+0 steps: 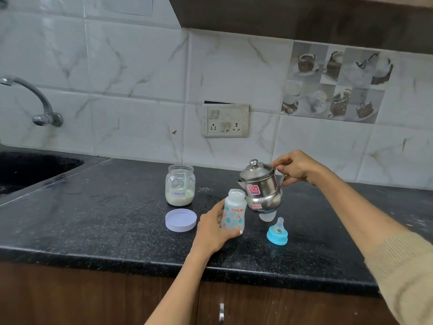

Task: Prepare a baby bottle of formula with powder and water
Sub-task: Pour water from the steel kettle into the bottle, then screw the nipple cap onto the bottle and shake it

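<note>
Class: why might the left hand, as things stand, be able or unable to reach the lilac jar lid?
Probably able, once freed. The left hand grips the baby bottle, and the lid lies just to its left on the counter, with nothing between them.

Left hand (212, 233) grips open printed plastic baby bottle (233, 211), upright on black speckled stone counter (105, 219). Right hand (296, 168) holds small steel kettle (261, 187) by handle, tilted over bottle mouth; pouring probably, stream not visible. Open glass formula jar (180, 185), lilac round lid (181, 219), blue-collared teat (277, 232) nearby.
</note>
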Demonstrator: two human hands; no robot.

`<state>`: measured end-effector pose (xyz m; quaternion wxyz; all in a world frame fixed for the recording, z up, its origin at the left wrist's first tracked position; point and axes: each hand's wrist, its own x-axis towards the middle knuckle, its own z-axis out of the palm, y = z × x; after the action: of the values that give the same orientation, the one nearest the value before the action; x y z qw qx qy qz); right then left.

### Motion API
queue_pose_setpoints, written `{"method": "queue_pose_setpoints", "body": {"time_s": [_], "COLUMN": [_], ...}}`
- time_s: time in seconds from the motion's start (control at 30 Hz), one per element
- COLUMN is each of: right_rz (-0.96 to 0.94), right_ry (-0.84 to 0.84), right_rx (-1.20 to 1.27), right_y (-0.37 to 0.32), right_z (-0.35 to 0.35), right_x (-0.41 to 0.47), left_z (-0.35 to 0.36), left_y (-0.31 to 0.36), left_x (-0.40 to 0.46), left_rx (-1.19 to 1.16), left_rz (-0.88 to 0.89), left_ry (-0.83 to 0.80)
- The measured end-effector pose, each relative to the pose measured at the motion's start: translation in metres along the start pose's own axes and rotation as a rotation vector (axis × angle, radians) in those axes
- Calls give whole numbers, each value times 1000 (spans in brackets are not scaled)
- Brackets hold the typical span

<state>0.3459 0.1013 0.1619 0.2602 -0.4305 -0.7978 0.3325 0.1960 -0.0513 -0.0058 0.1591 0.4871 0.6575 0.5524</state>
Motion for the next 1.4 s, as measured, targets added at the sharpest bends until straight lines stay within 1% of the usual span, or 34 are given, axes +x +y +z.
{"method": "queue_pose_setpoints", "body": {"time_s": [0.17, 0.33, 0.43, 0.53, 0.83, 1.1, 1.2, 1.27, 1.33, 1.4], "right_rz": [-10, -32, -21, -5, 13, -8, 13, 9, -61, -156], "right_ry": [62, 130, 127, 89, 35, -11, -36, -58, 11, 170], "right_rx": [193, 331, 379, 399, 350, 331, 326, 267, 100, 62], "right_y": [1, 4, 12, 20, 45, 52, 53, 52, 50, 46], "right_z": [2, 25, 46, 66, 98, 100, 98, 92, 78, 61], "right_x": [14, 34, 47, 59, 92, 99, 97, 91, 84, 68], "left_z": [0, -1, -1, -1, 1, 1, 1, 0, -1, -2], "left_y": [-2, -5, -7, -11, -18, -17, -16, -16, -15, -14], "left_x": [0, 2, 4, 6, 10, 10, 9, 9, 8, 7], "left_rx": [-30, -46, -43, -52, -130, -140, -145, -145, -136, -131], "left_rz": [1, -2, -7, -6, -23, -32, -32, -22, -15, -21], "left_ry": [3, -3, -6, -14, -49, -40, -41, -36, -38, -44]}}
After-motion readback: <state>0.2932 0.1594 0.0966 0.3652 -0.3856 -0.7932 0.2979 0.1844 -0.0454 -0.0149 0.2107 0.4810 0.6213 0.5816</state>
